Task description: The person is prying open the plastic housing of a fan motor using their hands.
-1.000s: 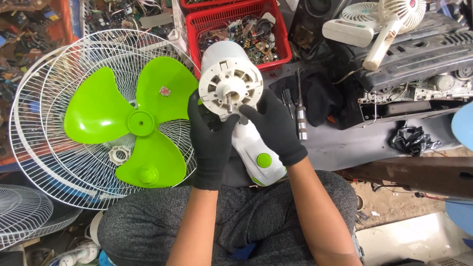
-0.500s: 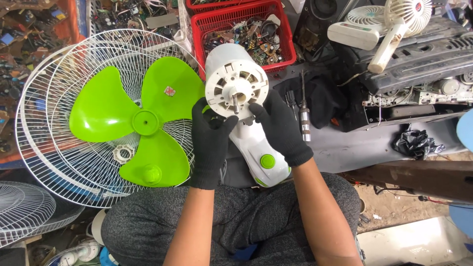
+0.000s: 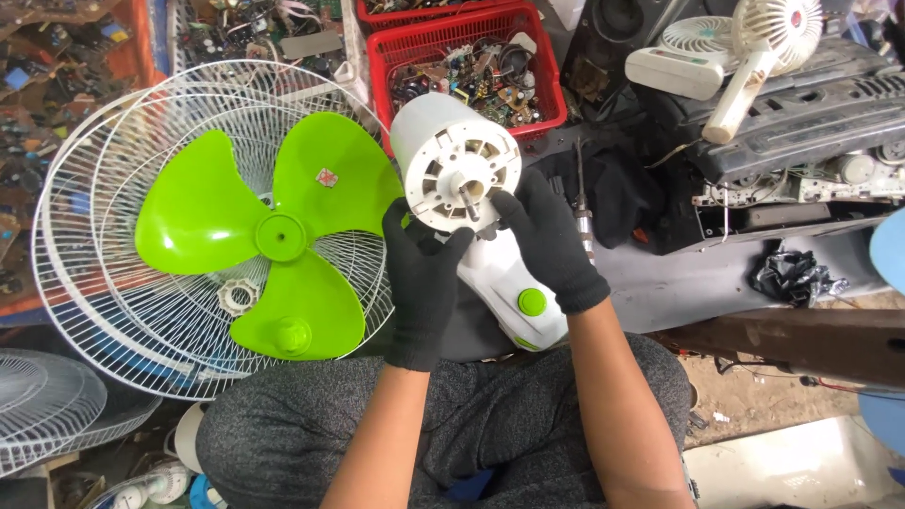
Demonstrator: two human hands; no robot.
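Note:
Both my hands wear black gloves and hold a white fan motor housing (image 3: 454,160) upright above my lap, its round face and metal shaft turned toward me. My left hand (image 3: 421,287) grips the housing's lower left side. My right hand (image 3: 549,240) grips the lower right, fingertips near the shaft. Below the motor, the white fan neck with a green knob (image 3: 531,302) slants down between my forearms. To the left, a lime-green three-blade fan blade (image 3: 273,236) lies on stacked white wire fan guards (image 3: 104,226).
A red plastic basket (image 3: 471,66) of electronic parts stands behind the motor. A screwdriver (image 3: 582,203) lies on dark cloth to the right. Small white fans (image 3: 735,47) rest on a dark car part at top right. Another wire guard (image 3: 47,405) sits at lower left.
The motor housing has stayed in both hands; my fingers have shifted slightly around its front face. The view has tilted a little, so everything sits marginally lower and to the right.

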